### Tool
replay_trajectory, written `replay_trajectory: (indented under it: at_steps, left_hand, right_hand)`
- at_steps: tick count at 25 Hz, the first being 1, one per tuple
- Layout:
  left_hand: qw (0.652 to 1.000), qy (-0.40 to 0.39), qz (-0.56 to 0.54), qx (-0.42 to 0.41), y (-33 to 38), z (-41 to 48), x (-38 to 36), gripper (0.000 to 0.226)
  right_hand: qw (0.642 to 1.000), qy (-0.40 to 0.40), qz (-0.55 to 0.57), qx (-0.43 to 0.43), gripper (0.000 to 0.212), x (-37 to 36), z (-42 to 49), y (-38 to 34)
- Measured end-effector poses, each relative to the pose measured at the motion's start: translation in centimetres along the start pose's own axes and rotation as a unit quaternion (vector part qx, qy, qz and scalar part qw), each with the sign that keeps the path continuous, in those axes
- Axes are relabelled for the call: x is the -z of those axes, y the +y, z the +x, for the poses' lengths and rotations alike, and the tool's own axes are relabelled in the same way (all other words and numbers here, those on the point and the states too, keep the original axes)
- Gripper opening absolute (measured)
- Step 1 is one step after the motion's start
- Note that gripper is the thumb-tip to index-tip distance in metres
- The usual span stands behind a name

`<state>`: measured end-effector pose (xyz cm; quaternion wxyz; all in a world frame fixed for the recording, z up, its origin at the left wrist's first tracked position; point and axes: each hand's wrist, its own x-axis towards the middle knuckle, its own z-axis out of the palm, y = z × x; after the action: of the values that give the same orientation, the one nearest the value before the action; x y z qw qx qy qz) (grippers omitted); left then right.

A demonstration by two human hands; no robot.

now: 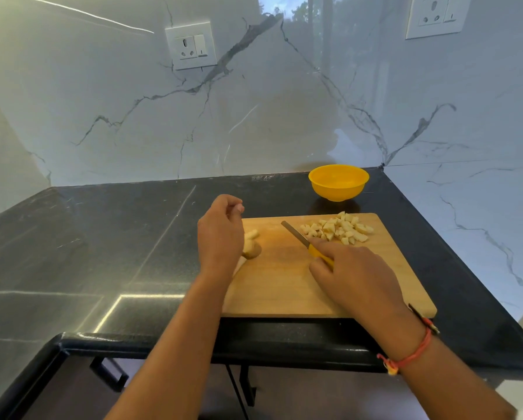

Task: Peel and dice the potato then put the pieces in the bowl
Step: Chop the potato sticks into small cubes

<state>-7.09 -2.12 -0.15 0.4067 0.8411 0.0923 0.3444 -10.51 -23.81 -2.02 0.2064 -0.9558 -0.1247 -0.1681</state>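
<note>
A wooden cutting board point(284, 286) lies on the black counter. At its far right corner sits a pile of diced potato pieces point(339, 228). My right hand point(354, 277) grips a yellow-handled knife point(296, 234), its blade pointing away to the left, next to the pile. My left hand point(221, 234) hovers over the board's left edge with fingers loosely curled, holding nothing I can see. Uncut potato chunks point(251, 245) lie just right of that hand, partly hidden by it. A yellow bowl point(339, 181) stands behind the board by the wall.
Black stone counter point(102, 253) stretches left of the board; its front edge runs below my forearms. Marble walls close the back and right side, with sockets point(190, 45) high up. A drawer handle point(108, 374) shows under the counter.
</note>
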Motion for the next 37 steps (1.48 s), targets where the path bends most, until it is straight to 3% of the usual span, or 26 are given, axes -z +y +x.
replay_trajectory:
  at_steps: [4, 8, 10, 18, 24, 29, 33, 37]
  left_hand:
    - [0.975, -0.163, 0.151, 0.03, -2.2, 3.1, 2.6, 0.016]
    - [0.933, -0.296, 0.204, 0.006, -2.0, 4.4, 2.0, 0.017]
    - [0.918, -0.326, 0.225, -0.019, -1.5, 4.7, 1.1, 0.018]
    - [0.894, -0.344, 0.282, -0.054, -0.2, 5.8, -0.9, 0.013]
    - [0.933, -0.304, 0.172, -0.091, 2.0, 4.4, -1.8, 0.01]
    - [0.941, -0.307, 0.082, -0.112, 3.7, 2.0, -2.3, 0.013]
    - [0.936, -0.341, 0.064, -0.058, 3.2, 0.4, -2.5, 0.014]
    - [0.945, -0.312, 0.1, -0.021, 2.5, -0.4, -2.6, 0.008]
  right_hand:
    - [1.0, -0.007, 0.02, 0.0, 0.047, -0.6, 0.4, -0.1]
    - [1.0, -0.007, 0.023, -0.006, 0.047, -0.7, 0.3, 0.1]
    - [1.0, -0.011, 0.025, -0.011, 0.047, -0.7, 0.2, 0.1]
    - [0.999, -0.009, 0.037, -0.024, 0.047, -0.7, 0.1, 0.0]
    - [0.997, 0.02, 0.063, -0.04, 0.048, -0.8, 0.1, 0.1]
    - [0.993, 0.047, 0.089, -0.06, 0.048, -0.8, 0.1, 0.5]
    - [0.993, 0.05, 0.096, -0.056, 0.048, -0.8, 0.0, 0.5]
    - [0.994, 0.04, 0.087, -0.058, 0.048, -0.7, 0.0, 0.4]
